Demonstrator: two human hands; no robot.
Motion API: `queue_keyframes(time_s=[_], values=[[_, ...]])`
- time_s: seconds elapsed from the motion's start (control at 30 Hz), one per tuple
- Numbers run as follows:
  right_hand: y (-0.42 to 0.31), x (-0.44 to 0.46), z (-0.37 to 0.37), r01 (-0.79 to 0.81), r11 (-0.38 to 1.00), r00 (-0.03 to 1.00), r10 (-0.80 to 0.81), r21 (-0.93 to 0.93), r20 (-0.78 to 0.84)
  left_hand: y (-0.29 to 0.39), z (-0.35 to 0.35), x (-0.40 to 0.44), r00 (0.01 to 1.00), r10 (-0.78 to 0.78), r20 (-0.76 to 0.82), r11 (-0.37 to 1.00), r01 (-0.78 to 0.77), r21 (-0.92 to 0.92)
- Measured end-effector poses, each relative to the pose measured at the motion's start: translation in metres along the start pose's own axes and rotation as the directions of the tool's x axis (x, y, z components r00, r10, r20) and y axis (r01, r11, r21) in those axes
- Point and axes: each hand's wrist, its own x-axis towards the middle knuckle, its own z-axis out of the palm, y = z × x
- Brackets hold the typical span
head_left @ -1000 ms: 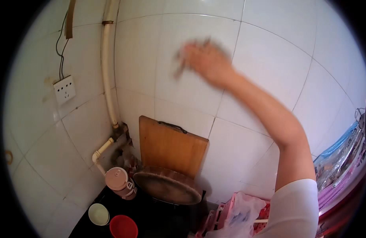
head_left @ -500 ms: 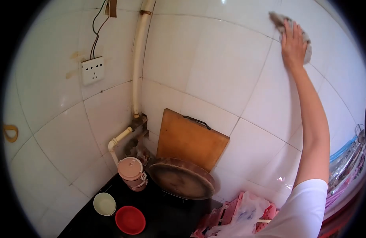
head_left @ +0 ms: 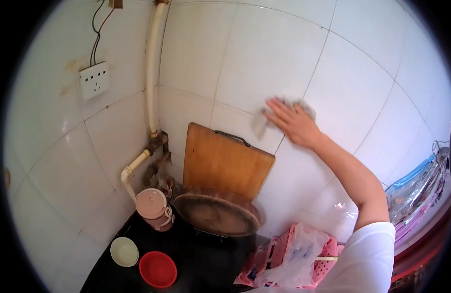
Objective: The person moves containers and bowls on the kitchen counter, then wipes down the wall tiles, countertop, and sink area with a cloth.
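Note:
My right hand (head_left: 296, 126) presses a greyish cleaning cloth (head_left: 259, 125) against the white tiled wall (head_left: 279, 53), just up and right of a wooden cutting board (head_left: 225, 158). The fingers lie across the cloth, pointing up and left, and hand and cloth are slightly blurred. Parts of the cloth show on both sides of the fingers; the rest is hidden beneath the palm. My left hand is out of view.
A round dark board or pan (head_left: 215, 212) leans before the cutting board. On the black surface stand a pink lidded container (head_left: 152, 204), a pale bowl (head_left: 124, 252) and a red bowl (head_left: 158, 269). Pink baskets (head_left: 281, 244) sit below my arm; a pipe (head_left: 154, 73) and socket (head_left: 94, 80) are left.
My right hand has swept the cloth down and left across the tiles, from high on the right to near the cutting board. The camera view has shifted slightly.

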Motion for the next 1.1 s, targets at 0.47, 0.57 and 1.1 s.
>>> queue_keyframes(time_s=[0.47, 0.57, 1.1], values=[[0.018, 0.028, -0.001, -0.178, 0.957, 0.949, 0.106, -0.227, -0.296, 0.002, -0.008, -0.01, 1.0, 0.01, -0.01, 0.999, -0.01, -0.032], [0.023, 0.052, -0.02, -0.217, 0.957, 0.943, 0.153, -0.195, -0.296, 0.009, -0.038, -0.028, 0.999, 0.002, 0.04, 0.994, 0.002, -0.111], [0.016, 0.033, -0.01, -0.255, 0.947, 0.921, 0.177, -0.193, -0.347, 0.011, -0.039, -0.028, 0.999, -0.016, 0.036, 0.998, 0.019, -0.057]])
